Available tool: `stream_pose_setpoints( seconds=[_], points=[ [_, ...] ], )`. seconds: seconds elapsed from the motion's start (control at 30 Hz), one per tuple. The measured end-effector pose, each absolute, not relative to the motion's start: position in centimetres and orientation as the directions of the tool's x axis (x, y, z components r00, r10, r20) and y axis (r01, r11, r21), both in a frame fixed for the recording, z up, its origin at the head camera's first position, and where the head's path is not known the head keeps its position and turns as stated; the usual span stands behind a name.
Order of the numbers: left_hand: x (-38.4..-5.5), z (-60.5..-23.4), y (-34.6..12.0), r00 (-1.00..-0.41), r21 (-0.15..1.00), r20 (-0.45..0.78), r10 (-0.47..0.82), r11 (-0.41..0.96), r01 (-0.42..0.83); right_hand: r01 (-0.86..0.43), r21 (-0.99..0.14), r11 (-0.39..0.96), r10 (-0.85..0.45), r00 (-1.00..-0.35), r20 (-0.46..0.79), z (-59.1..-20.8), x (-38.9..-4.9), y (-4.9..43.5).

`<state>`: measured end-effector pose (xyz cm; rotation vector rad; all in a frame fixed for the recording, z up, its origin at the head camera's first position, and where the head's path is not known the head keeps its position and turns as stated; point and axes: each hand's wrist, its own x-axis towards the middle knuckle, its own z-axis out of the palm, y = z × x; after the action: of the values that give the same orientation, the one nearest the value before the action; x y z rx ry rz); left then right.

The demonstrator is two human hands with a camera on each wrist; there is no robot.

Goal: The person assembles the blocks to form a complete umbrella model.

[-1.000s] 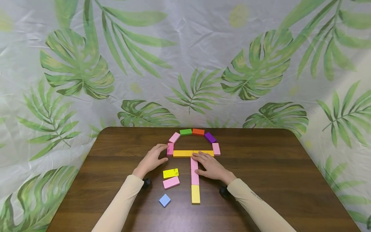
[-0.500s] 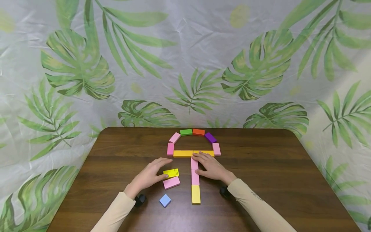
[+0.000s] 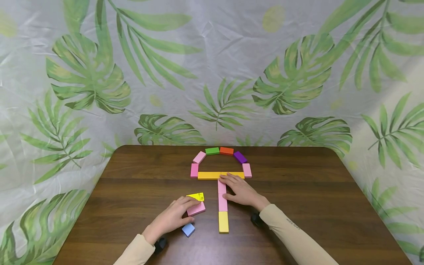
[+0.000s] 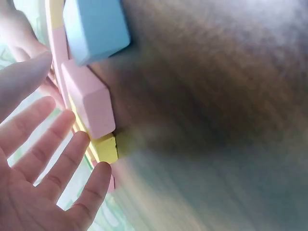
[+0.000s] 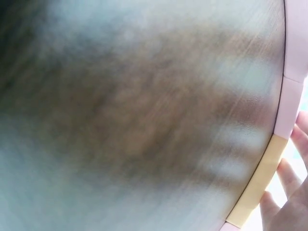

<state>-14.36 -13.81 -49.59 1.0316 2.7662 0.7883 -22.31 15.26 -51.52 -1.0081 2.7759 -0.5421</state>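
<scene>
My left hand [image 3: 172,217] hovers with spread fingers over the loose blocks, holding none. Its fingertips are above a pink block [image 3: 197,209] and partly cover a yellow block [image 3: 198,196]; its thumb is by a small blue block [image 3: 188,230]. The left wrist view shows the blue block [image 4: 96,31] and pink block [image 4: 94,103] apart from the palm. My right hand [image 3: 243,190] lies over the top of a column of pink blocks [image 3: 223,204], fingertips on or just above the orange row [image 3: 209,175]. In the right wrist view its fingertips are near the orange row [image 5: 257,180].
An arch of blocks stands behind the orange row, with a green block [image 3: 212,151], a red block [image 3: 226,151], a purple block [image 3: 240,157] and pink ones. A pale yellow block [image 3: 223,222] ends the column. The wooden table [image 3: 298,184] meets a leaf-print cloth [image 3: 225,73].
My left hand has drawn back from the pink block at the arch's left end, toward me, to above the loose blocks. My right hand has stayed in place.
</scene>
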Motion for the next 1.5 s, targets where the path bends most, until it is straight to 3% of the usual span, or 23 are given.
stream_pose_setpoints(
  seconds=[0.87,1.5],
  points=[
    [-14.9,-50.4,-12.3,-0.733,0.361,0.14,0.665,0.655,0.663,-0.589,-0.371,0.718,-0.639,-0.769,-0.015,-51.4,-22.3,15.2],
    [-14.7,-49.8,-12.0,-0.723,0.441,0.121,0.68,0.616,0.653,-0.6,-0.373,0.708,-0.648,-0.762,-0.002,-51.6,-22.4,15.3]
  ],
)
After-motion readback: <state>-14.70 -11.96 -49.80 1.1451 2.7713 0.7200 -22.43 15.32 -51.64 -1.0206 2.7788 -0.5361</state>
